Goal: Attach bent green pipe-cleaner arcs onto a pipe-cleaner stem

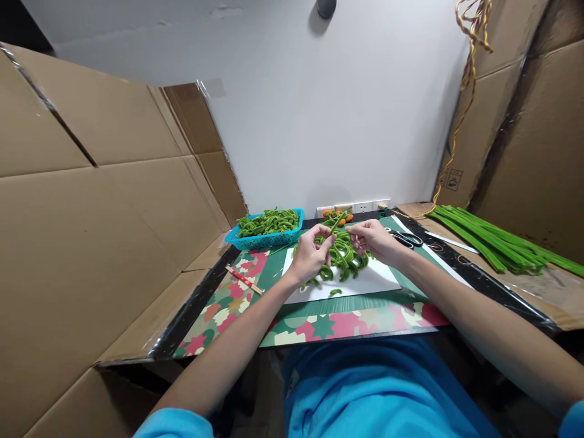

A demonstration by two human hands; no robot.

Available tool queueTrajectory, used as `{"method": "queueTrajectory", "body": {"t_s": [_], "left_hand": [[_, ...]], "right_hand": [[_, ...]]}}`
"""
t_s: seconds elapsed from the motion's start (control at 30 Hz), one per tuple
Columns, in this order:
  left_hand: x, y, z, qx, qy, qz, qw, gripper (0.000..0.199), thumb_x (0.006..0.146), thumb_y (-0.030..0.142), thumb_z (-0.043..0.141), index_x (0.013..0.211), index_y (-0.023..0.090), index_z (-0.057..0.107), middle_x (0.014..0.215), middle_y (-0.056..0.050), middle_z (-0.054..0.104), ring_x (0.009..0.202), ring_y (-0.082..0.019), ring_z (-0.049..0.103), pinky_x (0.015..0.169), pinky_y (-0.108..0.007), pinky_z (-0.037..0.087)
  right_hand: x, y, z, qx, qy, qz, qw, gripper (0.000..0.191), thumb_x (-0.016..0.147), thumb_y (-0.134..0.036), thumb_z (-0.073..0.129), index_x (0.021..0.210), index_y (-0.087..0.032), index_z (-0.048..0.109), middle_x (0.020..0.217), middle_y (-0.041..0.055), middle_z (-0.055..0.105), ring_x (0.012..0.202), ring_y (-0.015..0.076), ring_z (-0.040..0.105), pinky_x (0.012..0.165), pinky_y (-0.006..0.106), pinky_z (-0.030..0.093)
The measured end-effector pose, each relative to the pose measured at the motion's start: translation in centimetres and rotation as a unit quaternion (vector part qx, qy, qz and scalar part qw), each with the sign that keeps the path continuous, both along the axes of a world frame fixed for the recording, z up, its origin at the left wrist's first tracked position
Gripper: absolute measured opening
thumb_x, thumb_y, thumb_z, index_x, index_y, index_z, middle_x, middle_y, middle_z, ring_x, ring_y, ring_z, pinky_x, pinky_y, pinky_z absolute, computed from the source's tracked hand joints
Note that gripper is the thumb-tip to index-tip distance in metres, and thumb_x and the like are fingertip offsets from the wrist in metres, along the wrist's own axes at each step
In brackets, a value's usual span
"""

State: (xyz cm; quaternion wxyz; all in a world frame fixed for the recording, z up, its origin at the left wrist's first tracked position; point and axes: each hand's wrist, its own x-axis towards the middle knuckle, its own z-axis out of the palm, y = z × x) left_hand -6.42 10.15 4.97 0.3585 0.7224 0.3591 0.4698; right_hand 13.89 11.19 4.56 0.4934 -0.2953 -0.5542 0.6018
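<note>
My left hand [312, 252] is closed in a pinch on a green pipe cleaner stem [337, 222] that slants up and to the right. Close by on its right, my right hand [373, 241] has thumb and fingertips pressed together. Whatever lies between them is too small to make out. Beneath both hands, a pile of curled green pipe cleaner pieces [347, 267] covers part of a white sheet [374, 281]. One short curl [336, 292] lies apart near the sheet's front edge.
A blue basket [262, 241] of green curled pieces stands at the back left. Orange fuzzy pieces [343, 222] lie behind my hands. Black-handled scissors [407, 238] and long green pipe cleaners [497, 240] are on the right, a red-wrapped stick [244, 280] on the left. Cardboard walls flank the table.
</note>
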Motion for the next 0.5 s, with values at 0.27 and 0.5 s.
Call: {"method": "queueTrajectory", "body": {"t_s": [0.27, 0.5], "left_hand": [[-0.36, -0.25, 0.3, 0.077, 0.017, 0.068, 0.995, 0.031, 0.089, 0.047, 0.076, 0.095, 0.019, 0.063, 0.083, -0.001, 0.068, 0.047, -0.01, 0.062, 0.039, -0.021, 0.04], [0.21, 0.43, 0.63, -0.08, -0.105, -0.022, 0.991, 0.056, 0.075, 0.06, 0.085, 0.102, 0.015, 0.063, 0.093, -0.008, 0.077, 0.044, -0.015, 0.066, 0.032, -0.023, 0.044]], "right_hand": [[-0.06, -0.02, 0.31, 0.022, -0.003, 0.008, 1.0, 0.047, 0.077, -0.056, 0.086, 0.065, -0.017, 0.063, 0.05, -0.0025, 0.056, 0.039, 0.0089, 0.048, 0.037, 0.022, 0.039], [0.34, 0.16, -0.26, 0.15, -0.067, -0.069, 0.984, 0.05, 0.084, -0.065, 0.076, 0.069, -0.018, 0.068, 0.058, -0.0003, 0.062, 0.045, 0.0118, 0.055, 0.04, 0.024, 0.044]]}}
